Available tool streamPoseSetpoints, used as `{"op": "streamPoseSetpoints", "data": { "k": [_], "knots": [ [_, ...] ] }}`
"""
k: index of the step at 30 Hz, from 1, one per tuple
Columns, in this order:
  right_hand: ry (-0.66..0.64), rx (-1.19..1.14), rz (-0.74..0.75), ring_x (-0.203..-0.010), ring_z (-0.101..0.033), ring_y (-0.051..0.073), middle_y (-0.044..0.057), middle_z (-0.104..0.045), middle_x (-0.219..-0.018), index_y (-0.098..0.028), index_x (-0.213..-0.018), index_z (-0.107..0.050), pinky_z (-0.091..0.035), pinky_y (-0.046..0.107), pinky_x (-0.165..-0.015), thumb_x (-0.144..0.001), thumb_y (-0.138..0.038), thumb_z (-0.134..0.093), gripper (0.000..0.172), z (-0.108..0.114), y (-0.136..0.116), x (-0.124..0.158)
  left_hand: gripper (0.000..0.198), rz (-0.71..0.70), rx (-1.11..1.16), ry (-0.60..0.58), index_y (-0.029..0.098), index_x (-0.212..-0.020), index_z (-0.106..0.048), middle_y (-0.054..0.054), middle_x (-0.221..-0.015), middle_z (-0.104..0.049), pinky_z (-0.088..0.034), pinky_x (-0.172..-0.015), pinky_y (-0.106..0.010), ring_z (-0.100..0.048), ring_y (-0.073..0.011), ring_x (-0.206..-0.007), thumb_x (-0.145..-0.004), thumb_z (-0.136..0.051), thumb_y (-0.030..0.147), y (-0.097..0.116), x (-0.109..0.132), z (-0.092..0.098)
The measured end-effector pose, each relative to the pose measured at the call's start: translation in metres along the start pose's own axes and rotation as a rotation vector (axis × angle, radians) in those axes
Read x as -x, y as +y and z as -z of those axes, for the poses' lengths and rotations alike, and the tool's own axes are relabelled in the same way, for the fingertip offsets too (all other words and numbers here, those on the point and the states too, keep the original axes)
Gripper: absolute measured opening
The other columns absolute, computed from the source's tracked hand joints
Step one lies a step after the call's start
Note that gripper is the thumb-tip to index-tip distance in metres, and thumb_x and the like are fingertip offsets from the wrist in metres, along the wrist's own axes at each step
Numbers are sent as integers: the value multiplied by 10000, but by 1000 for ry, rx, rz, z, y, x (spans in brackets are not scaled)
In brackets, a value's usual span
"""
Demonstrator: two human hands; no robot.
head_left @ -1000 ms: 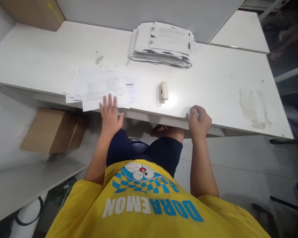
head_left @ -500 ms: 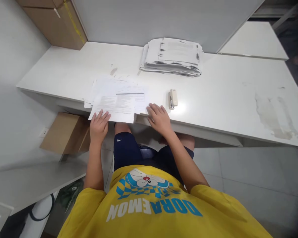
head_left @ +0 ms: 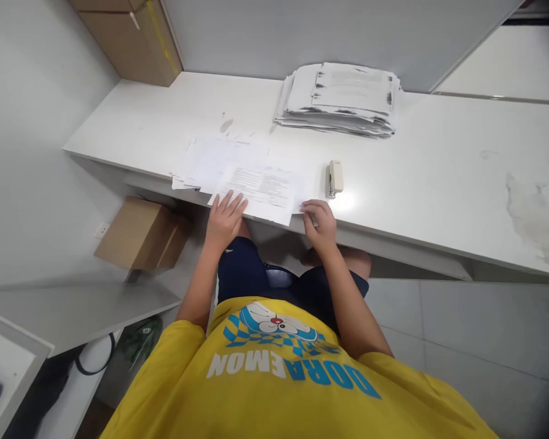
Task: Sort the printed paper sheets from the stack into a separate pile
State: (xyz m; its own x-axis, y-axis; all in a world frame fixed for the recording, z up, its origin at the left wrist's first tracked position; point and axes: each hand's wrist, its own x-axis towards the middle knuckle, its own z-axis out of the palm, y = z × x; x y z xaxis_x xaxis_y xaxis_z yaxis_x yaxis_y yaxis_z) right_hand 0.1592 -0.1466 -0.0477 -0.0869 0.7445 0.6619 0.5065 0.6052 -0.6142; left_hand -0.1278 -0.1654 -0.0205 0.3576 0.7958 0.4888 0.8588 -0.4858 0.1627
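A printed sheet of paper (head_left: 260, 189) lies on top of other sheets at the desk's front edge, its lower part jutting past the edge. My left hand (head_left: 224, 225) has it by the lower left corner, fingers on top and thumb hidden. My right hand (head_left: 321, 227) is curled at the right side, fingertips pinching the edge of a sheet underneath. Further left, more loose papers (head_left: 229, 155) are spread unevenly. Just beyond my right hand stands a cream stapler (head_left: 335, 177), touched by neither hand.
A thick stack of papers (head_left: 348, 91) sits at the back of the white desk (head_left: 416, 164), against a grey panel. Cardboard boxes (head_left: 132, 42) stand at the back left corner. Another cardboard box (head_left: 132, 231) is below the desk at left.
My left hand has carried the top sheet rightward over the sheet beneath. My right hand's fingers have curled onto the paper's right edge. The whole view has shifted slightly.
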Motion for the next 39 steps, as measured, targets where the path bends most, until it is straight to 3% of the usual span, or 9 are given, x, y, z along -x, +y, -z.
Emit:
{"op": "streamPoseSetpoints", "data": {
  "k": [11, 15, 17, 20, 23, 26, 32, 36, 39],
  "knots": [
    [251, -69, -181, -945, -666, 215, 72, -696, -968, -228, -895, -644, -551, 398, -824, -941, -265, -541, 120, 13, -35, 24, 390, -184, 50, -105, 211, -1379, -586, -104, -1445, -607, -227, -1242, -672, -391, -313, -1490, -1018, -439, 203, 38, -16, -12],
    [182, -234, -287, -963, -666, 230, 77, -683, -982, -230, -838, -639, -556, 413, -846, -901, -330, -595, 126, 17, -37, 38, 457, -245, 66, -113, 228, -1402, -560, -100, -1452, -601, -290, -1236, -634, -381, -281, -1494, -996, -412, 82, 44, -12, -15],
    [186, -376, -397, -1002, -669, 236, 83, -667, -1057, -241, -937, -622, -562, 423, -870, -883, -382, -607, 152, 21, -33, 46, 483, -269, 81, -81, 235, -1387, -568, -93, -1420, -629, -306, -1231, -629, -402, -271, -1481, -985, -393, 33, 47, -9, -17],
    [266, -536, -699, -962, -685, 199, 82, -617, -1210, -286, -1220, -500, -580, 402, -837, -888, -487, -576, 395, 26, -23, 54, 438, -362, 97, -46, 232, -1338, -597, -81, -1388, -656, -335, -1223, -616, -440, -275, -1453, -990, -420, 34, 57, -3, -19],
    [186, -555, -891, -976, -684, 192, 86, -620, -1247, -307, -1353, -387, -590, 374, -806, -864, -543, -612, 588, 32, -18, 57, 391, -432, 104, -15, 224, -1308, -615, -76, -1369, -669, -367, -1215, -589, -463, -276, -1435, -996, -454, 52, 71, 4, -22],
    [108, -542, -811, -1108, -658, 234, 109, -639, -1292, -290, -1385, -377, -586, 399, -868, -824, -515, -672, 672, 39, -26, 53, 381, -440, 156, -11, 244, -1323, -614, -70, -1347, -684, -374, -1217, -559, -473, -261, -1427, -1006, -472, 87, 81, 11, -27],
    [198, -399, -569, -1034, -680, 222, 77, -692, -1124, -263, -1227, -505, -563, 405, -929, -866, -470, -635, 436, 72, -35, 21, 518, -348, 204, 67, 349, -1484, -451, -66, -1455, -600, -260, -1270, -552, -420, -240, -1464, -1009, -469, 144, 75, 0, -42],
    [399, -213, -387, -1037, -657, 216, 81, -652, -1088, -250, -1133, -493, -549, 386, -926, -890, -449, -603, 332, 97, -5, -5, 860, -125, 193, 209, 274, -1622, 6, -156, -1696, -156, -185, -1269, -631, -41, -304, -1577, -961, -540, 206, 75, -42, -44],
    [530, -98, -337, -982, -645, 206, 81, -616, -1029, -245, -1116, -470, -550, 373, -889, -915, -415, -552, 276, 101, 20, -13, 1068, -24, 376, 51, 245, -1593, 193, -191, -1707, 0, -323, -1235, -559, -76, -330, -1586, -917, -632, 312, 79, -75, -41]
  ]
}}
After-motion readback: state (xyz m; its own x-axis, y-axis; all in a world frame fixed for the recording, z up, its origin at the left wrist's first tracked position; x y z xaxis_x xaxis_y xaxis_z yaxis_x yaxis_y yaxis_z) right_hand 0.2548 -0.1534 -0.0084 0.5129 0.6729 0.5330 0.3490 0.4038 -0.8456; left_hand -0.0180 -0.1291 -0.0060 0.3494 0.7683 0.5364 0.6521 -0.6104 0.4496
